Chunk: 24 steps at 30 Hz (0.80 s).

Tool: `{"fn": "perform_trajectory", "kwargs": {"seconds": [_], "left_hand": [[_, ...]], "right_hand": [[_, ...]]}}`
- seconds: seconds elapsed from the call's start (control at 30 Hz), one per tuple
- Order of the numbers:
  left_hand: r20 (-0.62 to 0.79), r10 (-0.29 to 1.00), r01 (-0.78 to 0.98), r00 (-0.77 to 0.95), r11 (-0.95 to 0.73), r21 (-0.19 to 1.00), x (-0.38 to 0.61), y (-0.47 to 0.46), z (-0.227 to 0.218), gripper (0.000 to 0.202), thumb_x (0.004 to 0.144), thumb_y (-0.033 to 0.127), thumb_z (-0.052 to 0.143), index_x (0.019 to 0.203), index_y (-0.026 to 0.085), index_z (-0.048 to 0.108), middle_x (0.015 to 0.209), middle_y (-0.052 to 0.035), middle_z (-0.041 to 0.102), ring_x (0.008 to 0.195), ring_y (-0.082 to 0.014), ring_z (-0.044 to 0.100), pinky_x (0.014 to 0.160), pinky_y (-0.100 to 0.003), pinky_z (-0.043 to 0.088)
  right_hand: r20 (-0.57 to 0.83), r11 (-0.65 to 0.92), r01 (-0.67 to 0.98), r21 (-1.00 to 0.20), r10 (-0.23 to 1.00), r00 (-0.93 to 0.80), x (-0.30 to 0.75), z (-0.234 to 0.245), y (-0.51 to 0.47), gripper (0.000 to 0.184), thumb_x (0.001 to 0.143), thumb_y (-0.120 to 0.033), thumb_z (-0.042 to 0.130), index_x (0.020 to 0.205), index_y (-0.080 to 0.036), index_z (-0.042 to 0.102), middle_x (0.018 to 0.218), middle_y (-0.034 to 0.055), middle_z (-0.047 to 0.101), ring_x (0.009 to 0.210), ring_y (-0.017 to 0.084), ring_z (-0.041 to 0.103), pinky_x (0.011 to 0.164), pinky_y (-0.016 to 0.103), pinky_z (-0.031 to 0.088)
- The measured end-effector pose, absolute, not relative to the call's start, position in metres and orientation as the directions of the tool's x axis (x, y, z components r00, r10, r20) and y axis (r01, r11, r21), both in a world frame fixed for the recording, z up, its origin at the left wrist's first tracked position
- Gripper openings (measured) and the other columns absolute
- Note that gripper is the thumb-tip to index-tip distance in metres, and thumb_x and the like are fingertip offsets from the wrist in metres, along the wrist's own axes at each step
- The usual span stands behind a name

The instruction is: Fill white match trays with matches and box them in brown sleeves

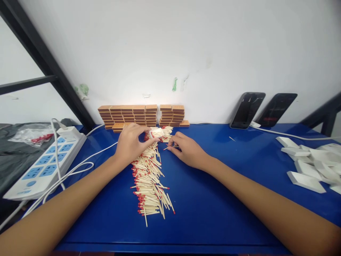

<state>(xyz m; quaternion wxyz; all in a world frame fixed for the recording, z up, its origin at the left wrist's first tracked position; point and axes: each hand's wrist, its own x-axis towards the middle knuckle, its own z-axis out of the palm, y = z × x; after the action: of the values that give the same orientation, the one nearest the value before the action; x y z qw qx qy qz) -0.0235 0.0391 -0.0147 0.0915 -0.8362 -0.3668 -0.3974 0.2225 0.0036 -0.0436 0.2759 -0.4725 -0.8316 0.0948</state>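
Observation:
A long heap of red-tipped matches (149, 181) lies on the blue table (213, 199), running from the middle toward the front edge. My left hand (130, 144) rests at the far end of the heap, fingers closed on a small white matchbox tray (156, 133). My right hand (186, 149) sits just right of it, pinching one or two matches (170, 147) between fingertips. Stacked brown matchboxes (141, 115) stand in rows against the white wall behind both hands.
A white and blue power strip (45, 165) with white cables lies at the left. Two dark phones (262, 108) lean on the wall at the right. Several white inner trays (311, 161) are piled at the right edge. A black metal frame rises at left.

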Motion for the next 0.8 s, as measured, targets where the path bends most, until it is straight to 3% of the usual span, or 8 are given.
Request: {"fn": "perform_trajectory", "kwargs": {"seconds": [0.53,0.8], "left_hand": [[0.743,0.510,0.688,0.434,-0.720,0.092,-0.023,0.039,-0.016,0.039,0.084,0.056,0.076,0.102,0.022,0.073,0.092,-0.0054,0.076,0.088,-0.0248,0.067,0.083,-0.040,0.051],[0.746,0.494,0.680,0.446,-0.729,0.077,-0.024,0.039,-0.017,0.041,0.084,0.058,0.075,0.103,0.022,0.073,0.094,-0.0061,0.076,0.089,-0.0247,0.067,0.083,-0.040,0.051]], "right_hand": [[0.338,0.509,0.739,-0.441,0.857,-0.388,0.249,-0.027,0.005,0.012,0.097,-0.028,0.055,0.092,-0.020,0.062,0.095,0.0058,0.060,0.078,0.017,0.055,0.071,0.030,0.041],[0.149,0.450,0.818,-0.359,0.892,-0.426,0.266,-0.016,0.004,0.014,0.095,-0.027,0.057,0.086,-0.020,0.064,0.088,0.0064,0.063,0.080,0.020,0.057,0.071,0.031,0.042]]}}
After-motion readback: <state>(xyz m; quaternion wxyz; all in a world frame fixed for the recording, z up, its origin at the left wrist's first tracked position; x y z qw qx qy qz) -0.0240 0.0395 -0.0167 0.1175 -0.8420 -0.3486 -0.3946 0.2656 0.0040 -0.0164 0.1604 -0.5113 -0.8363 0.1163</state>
